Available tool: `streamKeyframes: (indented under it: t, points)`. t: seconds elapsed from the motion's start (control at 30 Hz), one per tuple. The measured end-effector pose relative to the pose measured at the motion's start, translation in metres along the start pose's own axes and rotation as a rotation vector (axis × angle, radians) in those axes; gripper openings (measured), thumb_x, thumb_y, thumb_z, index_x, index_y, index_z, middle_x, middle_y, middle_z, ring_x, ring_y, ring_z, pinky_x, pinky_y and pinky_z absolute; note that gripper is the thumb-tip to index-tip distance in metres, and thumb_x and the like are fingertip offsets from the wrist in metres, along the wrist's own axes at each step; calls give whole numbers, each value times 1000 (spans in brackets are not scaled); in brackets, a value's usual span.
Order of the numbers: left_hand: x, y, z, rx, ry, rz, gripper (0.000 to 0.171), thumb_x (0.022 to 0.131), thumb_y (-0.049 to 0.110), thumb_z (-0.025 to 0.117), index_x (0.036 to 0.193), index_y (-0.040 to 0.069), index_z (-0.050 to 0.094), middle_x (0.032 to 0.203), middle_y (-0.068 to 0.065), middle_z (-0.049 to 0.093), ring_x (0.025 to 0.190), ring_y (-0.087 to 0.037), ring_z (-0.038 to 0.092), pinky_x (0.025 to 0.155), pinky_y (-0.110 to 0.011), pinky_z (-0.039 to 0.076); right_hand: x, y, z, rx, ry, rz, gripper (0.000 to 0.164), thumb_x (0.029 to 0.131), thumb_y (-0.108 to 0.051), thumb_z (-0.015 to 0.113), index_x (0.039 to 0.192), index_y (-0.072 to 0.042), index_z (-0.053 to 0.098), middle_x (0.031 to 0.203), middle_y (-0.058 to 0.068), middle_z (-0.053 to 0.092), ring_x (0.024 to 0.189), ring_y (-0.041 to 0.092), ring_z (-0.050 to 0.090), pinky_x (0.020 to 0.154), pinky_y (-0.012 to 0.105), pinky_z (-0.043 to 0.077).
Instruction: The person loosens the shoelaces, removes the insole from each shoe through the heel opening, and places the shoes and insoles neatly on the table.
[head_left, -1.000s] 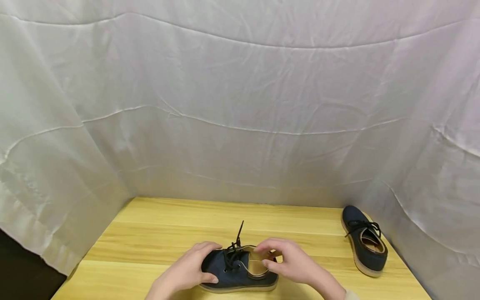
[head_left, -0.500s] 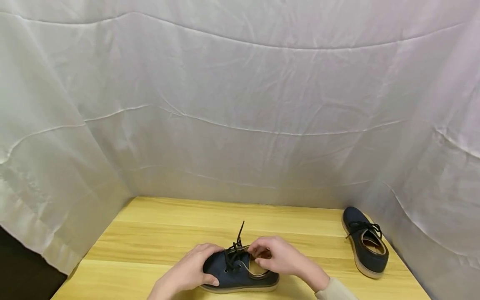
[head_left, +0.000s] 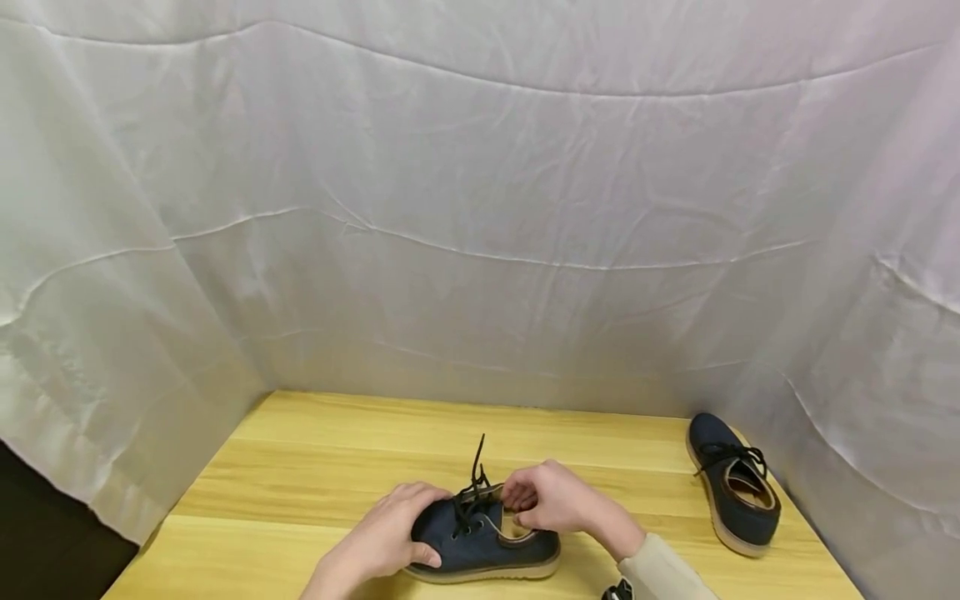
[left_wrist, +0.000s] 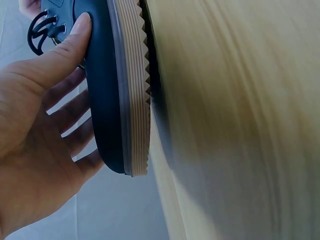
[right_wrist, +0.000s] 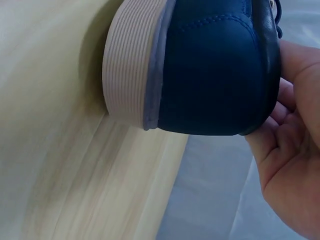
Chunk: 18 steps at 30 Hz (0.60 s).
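Observation:
A dark blue lace-up shoe [head_left: 491, 550] with a tan sole lies side-on at the front of the table, its toe to the left. My left hand [head_left: 390, 533] grips the toe, thumb on the near side and fingers over the far side; the left wrist view shows this grip too. At the shoe's opening, my right hand [head_left: 551, 498] holds the far rim of the collar with curled fingers; part of them is hidden inside. Black laces [head_left: 472, 500] are tied across the front, one end sticking up. Whether the sole fully touches the table I cannot tell.
A matching dark blue shoe [head_left: 735, 487] stands at the right rear of the wooden table [head_left: 315, 450], near the side curtain, laces tied in a bow. Pale grey curtains [head_left: 480, 317] enclose the back and sides. A small black object [head_left: 618, 590] shows by the right sleeve.
My right hand has moved left and slightly up, its fingers closing at the collar's far rim. The shoe has tipped a little, showing more sole. My left hand keeps its grip.

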<state>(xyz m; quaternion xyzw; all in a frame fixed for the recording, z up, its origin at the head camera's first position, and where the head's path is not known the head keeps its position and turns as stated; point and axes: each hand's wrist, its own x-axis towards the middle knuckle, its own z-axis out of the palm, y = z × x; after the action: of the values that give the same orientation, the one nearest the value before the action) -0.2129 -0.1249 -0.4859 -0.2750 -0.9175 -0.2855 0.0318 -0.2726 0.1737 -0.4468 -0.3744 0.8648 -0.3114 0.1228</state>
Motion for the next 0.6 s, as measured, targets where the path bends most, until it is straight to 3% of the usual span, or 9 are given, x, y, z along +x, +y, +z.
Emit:
streamKeyframes:
  t: [0.6]
  points:
    - [3,1,-2,32,-7,7,80,69,36,93,140,16,62,134,2,65,124,-27,58,105,-58,46,7,-4,1,-23,-63,39,25,78,1,79,100,-9,75,88,-1,76,78,-1,67,73,19,57]
